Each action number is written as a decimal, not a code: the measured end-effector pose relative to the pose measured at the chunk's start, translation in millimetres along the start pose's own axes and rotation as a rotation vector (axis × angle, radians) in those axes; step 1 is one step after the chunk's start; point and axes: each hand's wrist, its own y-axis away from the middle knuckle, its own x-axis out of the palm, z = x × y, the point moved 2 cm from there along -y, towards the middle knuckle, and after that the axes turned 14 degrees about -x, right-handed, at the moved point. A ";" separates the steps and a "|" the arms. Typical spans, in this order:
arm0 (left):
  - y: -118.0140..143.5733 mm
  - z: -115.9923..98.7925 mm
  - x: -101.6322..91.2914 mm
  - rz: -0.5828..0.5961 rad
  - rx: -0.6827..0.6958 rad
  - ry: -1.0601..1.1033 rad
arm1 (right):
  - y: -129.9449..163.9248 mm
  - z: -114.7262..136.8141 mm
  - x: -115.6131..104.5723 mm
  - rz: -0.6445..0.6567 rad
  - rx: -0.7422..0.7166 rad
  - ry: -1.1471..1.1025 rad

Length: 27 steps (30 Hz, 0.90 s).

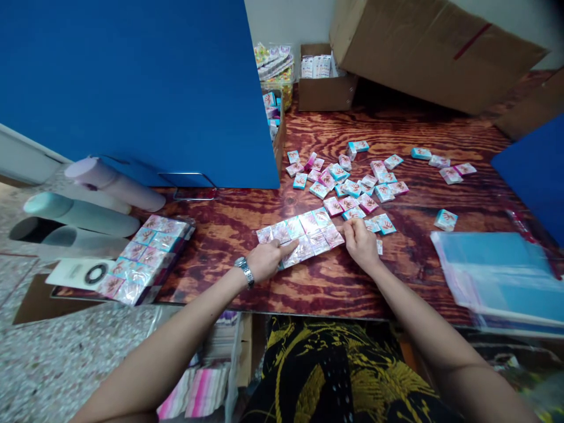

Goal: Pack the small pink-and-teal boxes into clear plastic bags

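Your left hand [264, 259] and right hand [359, 241] press fingertips flat on the light, slippery sheet of wrapped packets [300, 235] mid-surface; grip its edges.

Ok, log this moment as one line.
left hand: on row of small packets | right hand: at row's right end | loose packets: scattered behind | surface: wooden table

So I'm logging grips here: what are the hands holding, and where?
Nothing is lifted. Left hand presses on the block of small packets at its near-left corner; right hand touches its right edge.
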 end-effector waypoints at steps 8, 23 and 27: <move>0.6 0.5 -0.9 0.007 0.005 0.013 | -14.9 -9.4 4.0 0.111 0.024 0.105; 1.6 -2.4 -4.4 0.019 -0.011 -0.016 | -36.9 -18.6 8.8 0.501 -0.085 0.124; 1.5 -3.3 -6.2 0.053 -0.027 -0.014 | -26.8 -5.1 -5.1 0.226 -0.183 0.204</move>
